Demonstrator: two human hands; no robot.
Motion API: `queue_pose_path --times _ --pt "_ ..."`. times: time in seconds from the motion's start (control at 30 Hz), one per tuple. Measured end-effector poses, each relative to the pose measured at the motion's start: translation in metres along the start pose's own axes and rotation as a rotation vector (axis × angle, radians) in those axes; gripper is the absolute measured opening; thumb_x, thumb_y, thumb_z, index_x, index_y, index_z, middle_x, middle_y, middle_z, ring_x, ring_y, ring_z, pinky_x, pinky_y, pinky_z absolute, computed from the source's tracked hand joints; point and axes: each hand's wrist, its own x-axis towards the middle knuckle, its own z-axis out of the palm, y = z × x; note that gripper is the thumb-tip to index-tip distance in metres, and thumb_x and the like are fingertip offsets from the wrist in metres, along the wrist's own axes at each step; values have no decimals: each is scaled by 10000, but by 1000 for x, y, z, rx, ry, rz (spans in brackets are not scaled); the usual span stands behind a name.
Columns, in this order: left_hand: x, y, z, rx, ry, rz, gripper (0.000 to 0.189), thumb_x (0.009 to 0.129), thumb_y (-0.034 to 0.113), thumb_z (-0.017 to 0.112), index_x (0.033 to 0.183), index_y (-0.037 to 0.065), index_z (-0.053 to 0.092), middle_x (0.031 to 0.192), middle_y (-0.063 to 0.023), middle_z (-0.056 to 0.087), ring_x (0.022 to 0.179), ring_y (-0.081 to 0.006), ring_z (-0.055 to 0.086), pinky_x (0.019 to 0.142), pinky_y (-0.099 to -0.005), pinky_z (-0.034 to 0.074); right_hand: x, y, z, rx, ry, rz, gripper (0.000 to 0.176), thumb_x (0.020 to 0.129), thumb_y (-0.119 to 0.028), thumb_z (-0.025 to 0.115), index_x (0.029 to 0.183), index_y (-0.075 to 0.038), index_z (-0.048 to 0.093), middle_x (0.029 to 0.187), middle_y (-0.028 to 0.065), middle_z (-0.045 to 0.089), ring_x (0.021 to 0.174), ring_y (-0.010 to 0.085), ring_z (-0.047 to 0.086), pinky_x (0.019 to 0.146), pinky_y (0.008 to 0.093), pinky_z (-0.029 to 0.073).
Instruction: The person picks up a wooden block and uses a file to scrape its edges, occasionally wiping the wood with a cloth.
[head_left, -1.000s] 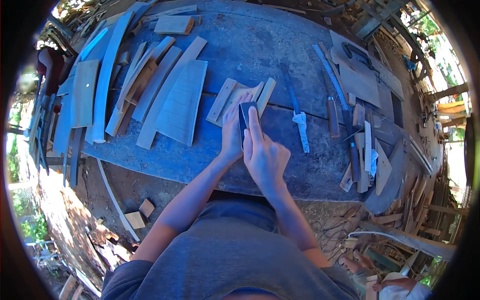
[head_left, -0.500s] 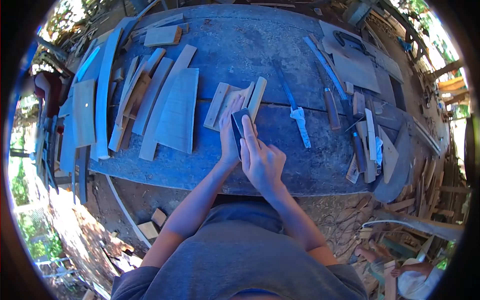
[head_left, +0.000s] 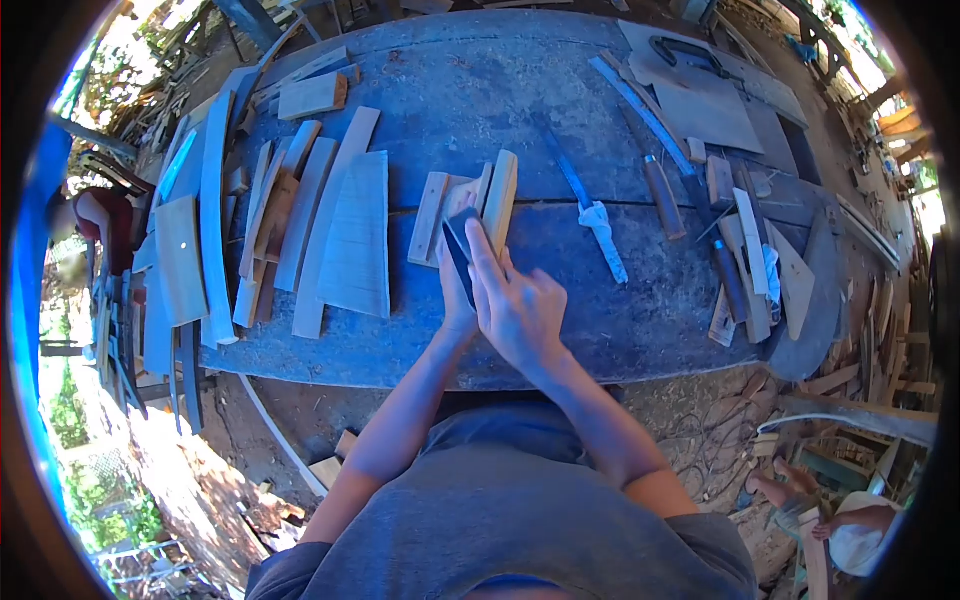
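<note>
My left hand point(head_left: 450, 295) and right hand point(head_left: 520, 310) pinch the stiff-looking, thin dark scraper point(head_left: 456, 240) by its sides, on pale wood strips point(head_left: 498, 195).

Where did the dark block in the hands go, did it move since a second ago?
Yes. The dark block slid left, away from the rag-wrapped tool and closer to the left wood strip.

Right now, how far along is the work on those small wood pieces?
Looks done: long curved boards lie cut at left. In hand: the right hand presses a dark block on the small wood pieces, left hand alongside. Left: unclear; their surfaces are too small to judge.
</note>
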Motion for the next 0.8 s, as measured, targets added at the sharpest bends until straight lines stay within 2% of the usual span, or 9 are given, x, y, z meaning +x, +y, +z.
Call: queue_pose_path --times 0.1,0.27,0.33,0.4,0.47,0.5,0.6,0.7,0.8 --pt "14 38 14 773 -176 350 807 781 162 737 1466 11 337 1456 -213 421 1351 -363 406 1139 -446 283 54 27 10 -22 -72 192 482 959 -224 543 1419 -101 472 707 152 662 513 261 630 478 377 490" --pt "18 58 8 781 -248 372 898 745 128 782 1495 22 300 1489 -215 386 1392 -368 355 1155 -456 255 100 94 49 157 139 191 408 1018 -264 448 1384 -90 497 725 134 660 581 200 646 517 316 490" --pt "18 103 1 673 -534 -19 993 755 201 808 1532 27 215 1552 -198 293 1456 -324 252 1176 -431 215 88 102 24 1101 -140 721 418 1029 -316 428 1396 -127 493 711 68 638 608 164 613 604 266 496" --pt "36 107 -8 496 -670 -103 927 870 298 715 1547 28 143 1593 -175 201 1484 -283 157 1189 -402 172 61 95 15 1184 -195 803 438 1034 -347 425 1416 -140 476 920 50 640 756 134 585 732 247 491" --pt "48 102 13 532 -537 -112 787 938 311 592 1545 40 171 1589 -162 222 1478 -275 178 1183 -386 172 45 58 17 1253 40 813 449 1043 -351 402 1430 -129 456 1157 75 575 956 146 563 838 282 482" --pt "53 100 26 549 -469 -112 722 972 318 531 1544 46 185 1586 -155 232 1474 -271 189 1181 -378 173 43 53 20 1283 -90 837 460 1047 -353 397 1441 -118 431 1367 70 449 1131 135 479 885 297 467" --pt "59 102 53 585 -365 -90 604 1040 331 408 1542 58 213 1582 -142 253 1468 -263 210 1175 -363 173 39 47 48 642 -83 644 487 1038 -291 409 1480 -95 343 1032 219 676 789 313 689 708 430 542" --pt "63 92 51 507 -210 -137 499 1030 207 378 1522 138 323 1524 -119 340 1379 -234 353 1137 -335 259 -6 25 39 520 -106 572 491 1029 -244 413 1487 -93 325 795 240 673 599 398 654 584 493 518" --pt "59 96 54 384 -204 -192 485 1031 195 366 1513 137 338 1512 -120 357 1366 -227 372 1125 -337 286 -44 10 22 532 -148 553 503 1019 -238 435 1492 -112 323 772 226 677 599 399 654 551 495 506"
